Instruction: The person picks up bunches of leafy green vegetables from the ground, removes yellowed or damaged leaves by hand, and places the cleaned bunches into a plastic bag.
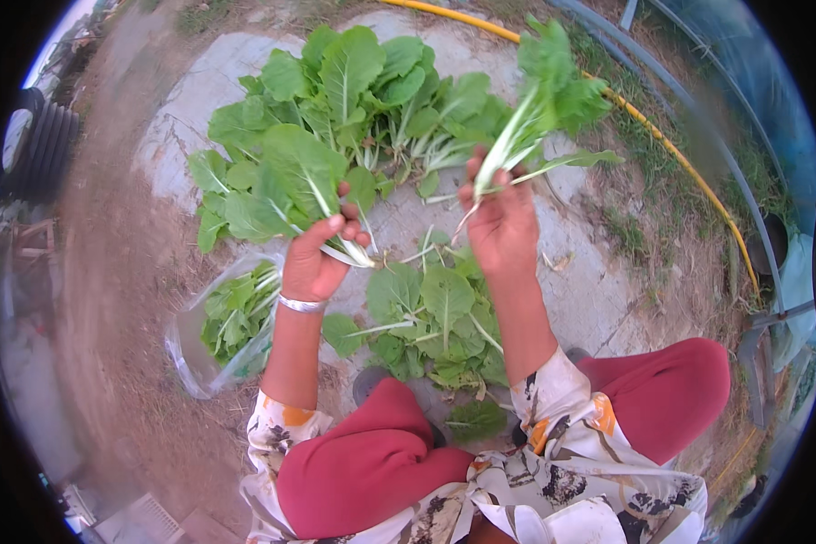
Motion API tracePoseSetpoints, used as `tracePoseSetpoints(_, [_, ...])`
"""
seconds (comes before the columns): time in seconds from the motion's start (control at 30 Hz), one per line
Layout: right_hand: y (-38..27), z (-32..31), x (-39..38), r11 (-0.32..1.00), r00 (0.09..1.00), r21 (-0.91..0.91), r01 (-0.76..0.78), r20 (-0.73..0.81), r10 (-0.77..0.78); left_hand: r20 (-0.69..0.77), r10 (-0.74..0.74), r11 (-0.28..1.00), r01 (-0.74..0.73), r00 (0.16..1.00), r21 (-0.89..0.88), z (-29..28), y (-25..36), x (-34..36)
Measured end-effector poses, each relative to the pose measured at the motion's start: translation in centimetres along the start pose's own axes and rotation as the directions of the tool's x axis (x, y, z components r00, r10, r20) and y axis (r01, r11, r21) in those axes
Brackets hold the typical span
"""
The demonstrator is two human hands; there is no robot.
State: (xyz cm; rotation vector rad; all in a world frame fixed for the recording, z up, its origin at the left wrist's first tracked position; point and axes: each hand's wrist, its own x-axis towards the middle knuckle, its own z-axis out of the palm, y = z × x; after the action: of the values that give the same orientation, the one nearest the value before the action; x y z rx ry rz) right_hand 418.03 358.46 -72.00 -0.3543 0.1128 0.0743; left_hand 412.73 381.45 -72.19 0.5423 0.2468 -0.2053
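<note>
My left hand (322, 254) is closed on the pale stem ends of some leafy greens (304, 172), whose broad leaves point up and away. In my right hand (501, 208) is a separate leafy green plant (517, 136), held upright by its white stalks, a thin root trailing below the fingers. Beyond both hands lies a large heap of greens (354, 77) on a grey slab. Between my forearms a smaller pile of loose leaves (435, 313) spreads near my feet. Some fingertips are hidden behind the stalks.
A clear plastic bag (186, 340) with greens inside stands left of my left forearm. A yellow hose (680, 159) curves along the right side, beside a grey pipe (725, 150) and blue sheeting. Dry, grassy soil surrounds the slab (571, 272).
</note>
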Motion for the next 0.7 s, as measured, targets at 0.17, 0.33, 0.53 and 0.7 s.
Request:
tracePoseSetpoints(0.17, [2.4,1.6,-1.3,0.941,0.977,-0.294,-0.17,0.075,0.2,-0.063,0.008,0.987,0.002,0.998,0.163,1.8,-0.2,0.3])
tracePoseSetpoints(0.33, [4.9,2.5,-1.8,0.779,0.901,-0.582,-0.232,0.173,0.398,-0.02,-0.044,0.992,0.046,0.999,0.116,1.5,0.1,-0.4])
tracePoseSetpoints(0.53, [6.4,2.9,-2.1,0.427,0.904,-0.901,0.077,0.243,0.351,0.001,0.19,0.959,-0.185,0.982,0.215,-0.2,0.2,-0.2])
tracePoseSetpoints(0.7, [6.2,4.1,-2.6,0.163,0.896,-0.944,0.288,0.325,0.302,-0.018,0.114,0.985,-0.111,0.993,0.134,-0.7,0.3,-0.2])
